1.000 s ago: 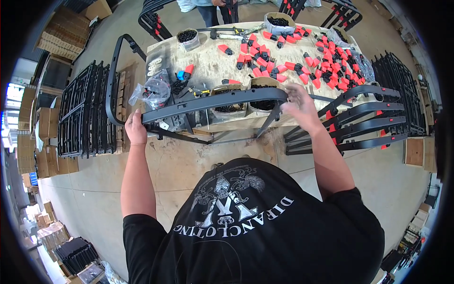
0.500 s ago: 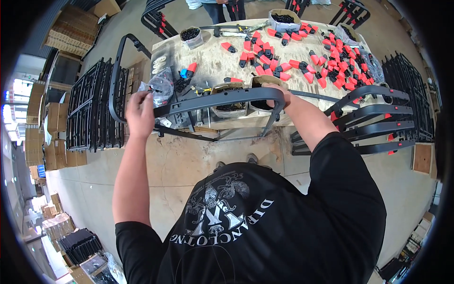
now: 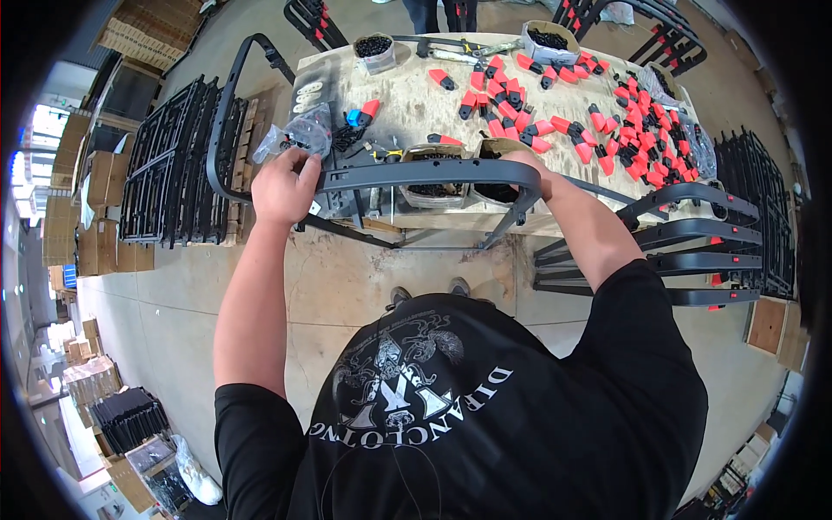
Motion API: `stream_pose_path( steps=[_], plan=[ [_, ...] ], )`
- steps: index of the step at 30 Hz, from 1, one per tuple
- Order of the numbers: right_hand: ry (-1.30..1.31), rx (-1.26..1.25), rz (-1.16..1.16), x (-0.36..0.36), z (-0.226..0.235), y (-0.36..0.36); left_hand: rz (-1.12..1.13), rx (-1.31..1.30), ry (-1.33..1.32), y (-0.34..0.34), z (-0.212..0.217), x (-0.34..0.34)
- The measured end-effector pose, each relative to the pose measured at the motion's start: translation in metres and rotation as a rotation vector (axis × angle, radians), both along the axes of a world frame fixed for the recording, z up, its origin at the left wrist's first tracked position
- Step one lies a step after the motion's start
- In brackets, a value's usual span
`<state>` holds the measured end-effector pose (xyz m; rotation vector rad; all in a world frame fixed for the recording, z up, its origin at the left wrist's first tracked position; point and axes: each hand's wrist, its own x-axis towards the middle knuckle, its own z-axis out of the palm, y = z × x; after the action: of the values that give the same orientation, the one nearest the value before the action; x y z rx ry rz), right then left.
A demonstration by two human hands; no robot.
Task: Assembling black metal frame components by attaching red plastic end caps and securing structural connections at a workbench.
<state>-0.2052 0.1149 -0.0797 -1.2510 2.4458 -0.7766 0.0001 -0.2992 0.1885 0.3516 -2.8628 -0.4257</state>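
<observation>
A dark grey metal tube frame [image 3: 407, 176] with rounded corners stands tilted in front of me, its near bar crossing the table's front edge. My left hand [image 3: 284, 186] is closed on that bar near its left corner, thumb towards the right. Beyond the bar's right end, my right hand [image 3: 527, 162] reaches over an open box [image 3: 497, 192] of small dark parts. Its fingers are mostly hidden by the frame and the box. A second box [image 3: 433, 198] of small parts sits just left of it. Near my left hand lies a clear plastic bag [image 3: 309, 130].
Red-and-black plastic pieces [image 3: 641, 130] lie scattered over the wooden table [image 3: 399, 95]. Tubs of black parts [image 3: 374, 56] stand along its far side. More frames lean at right [image 3: 693, 234] and are stacked at left [image 3: 173, 165]. A person [image 3: 425, 13] stands beyond the table.
The whole view has shifted a little. My left hand has slid slightly rightward along the bar and its fingers have come down onto it. The right hand stays at the box.
</observation>
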Motion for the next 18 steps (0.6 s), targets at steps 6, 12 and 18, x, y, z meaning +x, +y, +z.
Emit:
stream_pose_path(
  steps=[6,12,18],
  plan=[
    [-0.144,0.027,-0.091,0.018,0.047,0.001,0.028,0.008,-0.027,0.002,0.002,0.002],
    [-0.034,-0.019,-0.065,0.032,0.022,-0.012,0.057,-0.036,-0.072,0.002,0.005,0.002],
    [-0.251,0.164,-0.093,0.027,0.027,-0.010,0.049,-0.007,-0.103,0.005,0.004,-0.002]
  ],
)
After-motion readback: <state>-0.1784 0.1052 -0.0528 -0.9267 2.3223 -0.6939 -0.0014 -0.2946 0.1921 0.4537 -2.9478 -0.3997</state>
